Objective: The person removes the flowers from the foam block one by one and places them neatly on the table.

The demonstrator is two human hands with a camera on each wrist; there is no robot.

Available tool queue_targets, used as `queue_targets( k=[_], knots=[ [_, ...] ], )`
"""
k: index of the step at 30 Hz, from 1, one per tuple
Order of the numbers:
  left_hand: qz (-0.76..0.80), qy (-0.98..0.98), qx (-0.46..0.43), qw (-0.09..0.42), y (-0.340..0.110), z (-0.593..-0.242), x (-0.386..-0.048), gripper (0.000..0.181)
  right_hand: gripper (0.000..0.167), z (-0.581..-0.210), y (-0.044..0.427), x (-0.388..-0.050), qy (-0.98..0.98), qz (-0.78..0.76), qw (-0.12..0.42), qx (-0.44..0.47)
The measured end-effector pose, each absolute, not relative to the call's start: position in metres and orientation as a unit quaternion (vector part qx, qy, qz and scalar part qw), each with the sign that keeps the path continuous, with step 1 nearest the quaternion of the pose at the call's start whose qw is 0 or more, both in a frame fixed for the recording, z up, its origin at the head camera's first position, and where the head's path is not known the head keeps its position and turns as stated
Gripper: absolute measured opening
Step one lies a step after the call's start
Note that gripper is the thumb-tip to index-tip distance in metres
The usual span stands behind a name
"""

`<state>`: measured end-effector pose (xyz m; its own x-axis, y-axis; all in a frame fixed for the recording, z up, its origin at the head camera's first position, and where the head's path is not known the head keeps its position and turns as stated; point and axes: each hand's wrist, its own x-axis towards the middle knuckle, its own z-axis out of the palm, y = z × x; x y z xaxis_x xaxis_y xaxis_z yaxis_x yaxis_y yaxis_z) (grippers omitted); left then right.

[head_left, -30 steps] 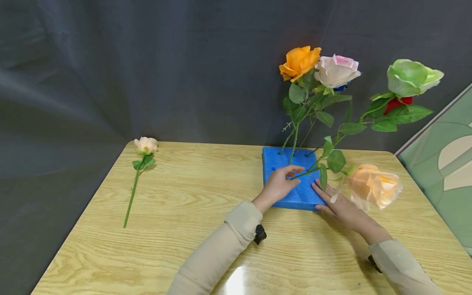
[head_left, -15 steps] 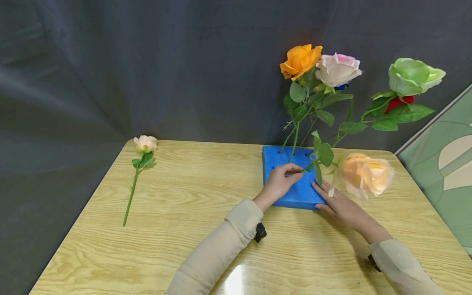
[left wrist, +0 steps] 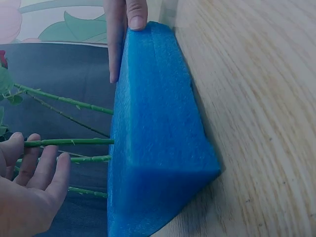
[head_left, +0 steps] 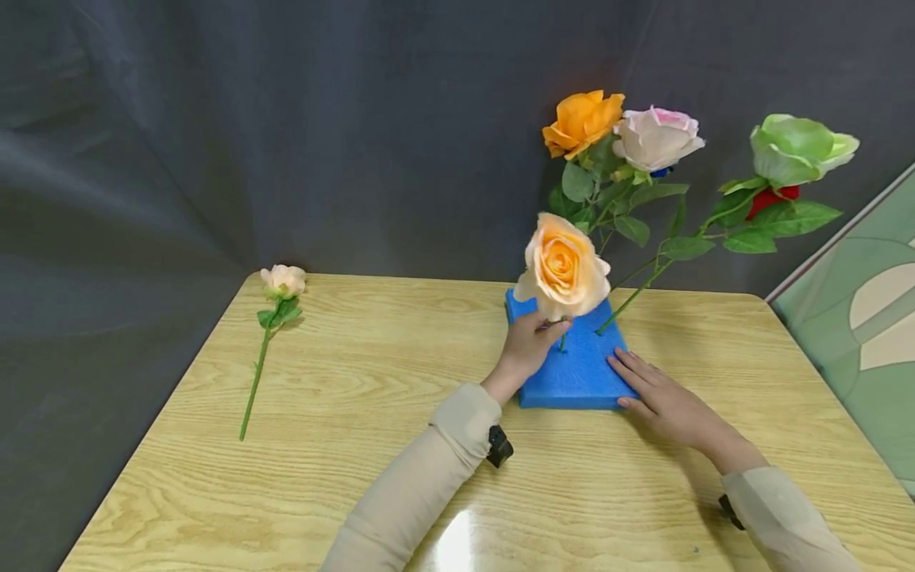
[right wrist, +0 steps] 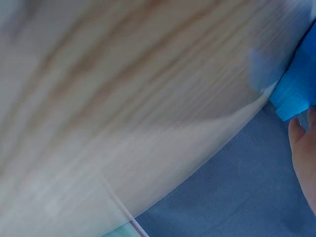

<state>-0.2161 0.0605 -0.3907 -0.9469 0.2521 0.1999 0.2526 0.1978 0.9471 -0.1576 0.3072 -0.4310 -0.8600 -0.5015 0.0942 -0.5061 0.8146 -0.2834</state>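
A blue foam block (head_left: 581, 380), right of centre in the head view, bears a peach rose (head_left: 561, 266); a right hand (head_left: 661, 400) rests on the block's right edge, fingers straight, thumb apart.
The left hand (head_left: 525, 349) pinches the rose's green stem (left wrist: 81, 141) between thumb and finger. The rose might topple if the stem sits shallow, its depth being hidden, or if pushed sideways. Its long axis stands near upright, bloom upward, facing the viewer.
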Motion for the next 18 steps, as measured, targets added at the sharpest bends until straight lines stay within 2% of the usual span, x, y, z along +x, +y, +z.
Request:
queue_targets(
  k=[4,11,18],
  knots=[
    [-0.635,-0.758,-0.146,-0.014,0.06,-0.389,-0.217,0.023,0.066,-0.427,0.303,-0.156,-0.958,0.155,-0.008,0.241],
    [-0.652,-0.745,-0.133,-0.05,0.058,-0.387,-0.221,0.023,0.067,-0.427,0.291,-0.159,-0.954,0.155,0.023,0.256],
    [-0.678,-0.721,-0.129,-0.062,0.055,-0.385,-0.222,0.025,0.062,-0.425,0.281,-0.165,-0.954,0.181,-0.019,0.237]
  ],
)
